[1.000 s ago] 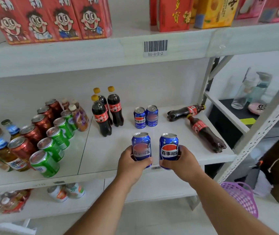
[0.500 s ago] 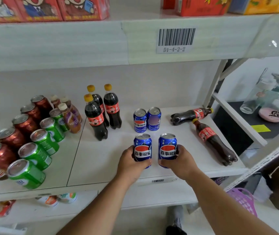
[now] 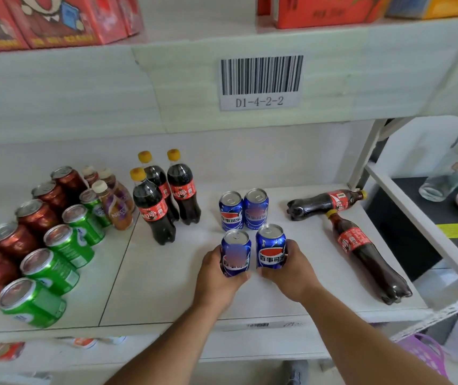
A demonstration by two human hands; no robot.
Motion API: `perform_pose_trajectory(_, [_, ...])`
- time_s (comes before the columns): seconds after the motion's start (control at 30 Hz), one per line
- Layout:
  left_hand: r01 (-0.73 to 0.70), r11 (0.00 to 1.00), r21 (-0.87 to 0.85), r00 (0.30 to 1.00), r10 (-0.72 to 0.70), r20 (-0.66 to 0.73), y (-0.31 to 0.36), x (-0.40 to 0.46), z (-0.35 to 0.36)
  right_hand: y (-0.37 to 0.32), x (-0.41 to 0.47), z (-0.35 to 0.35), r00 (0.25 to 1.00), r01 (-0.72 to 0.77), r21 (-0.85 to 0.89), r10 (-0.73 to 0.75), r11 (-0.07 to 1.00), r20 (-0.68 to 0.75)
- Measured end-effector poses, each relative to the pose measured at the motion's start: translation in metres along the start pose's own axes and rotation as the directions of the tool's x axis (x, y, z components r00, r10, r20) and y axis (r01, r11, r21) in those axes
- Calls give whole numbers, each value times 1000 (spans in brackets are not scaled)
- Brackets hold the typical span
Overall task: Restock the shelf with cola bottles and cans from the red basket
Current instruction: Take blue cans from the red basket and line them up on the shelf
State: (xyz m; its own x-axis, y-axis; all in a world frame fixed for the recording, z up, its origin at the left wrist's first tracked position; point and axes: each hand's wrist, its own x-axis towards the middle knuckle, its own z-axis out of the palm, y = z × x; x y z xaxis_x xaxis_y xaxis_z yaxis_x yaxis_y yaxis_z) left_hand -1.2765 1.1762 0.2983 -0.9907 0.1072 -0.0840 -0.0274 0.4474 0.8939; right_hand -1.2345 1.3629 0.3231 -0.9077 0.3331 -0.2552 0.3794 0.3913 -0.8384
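Setting down a pair of blue cola cans, one per hand, on the white shelf [image 3: 250,295]. Left hand [image 3: 216,276] wrapped round the left can [image 3: 235,252], right hand [image 3: 291,269] wrapped round the right can [image 3: 270,247], both upright, close side by side, just in front of the two blue cans [image 3: 243,209] already standing further back. Whether the bases rest on the board yet: cannot tell. Best done by keeping both upright, sliding them square behind-to-front into line with the back pair, labels facing out, then loosening the fingers only once the bottoms sit flat. Worth leaving a gap from the three upright cola bottles [image 3: 166,195] on the left, tall and likely easy to knock, and from the two bottles lying flat [image 3: 361,245] on the right, probably apt to roll if nudged. Red basket not in view.
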Motion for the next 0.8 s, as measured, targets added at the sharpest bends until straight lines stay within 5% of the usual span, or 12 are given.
perform_pose_trajectory(0.43, [-60,998,1,998,60,-16,-10,8,13,3,-6,4,998,55,-53,-55,997,-2])
perform_pose_trajectory(0.67, [-13,999,48,999,15,-41,-14,-7,8,15,-24,9,971,-35,-439,-72,898,-226])
perform_pose_trajectory(0.8, [8,999,54,999,-6,-48,-13,-5,9,11,-17,16,967,-31,-458,-90,889,-240])
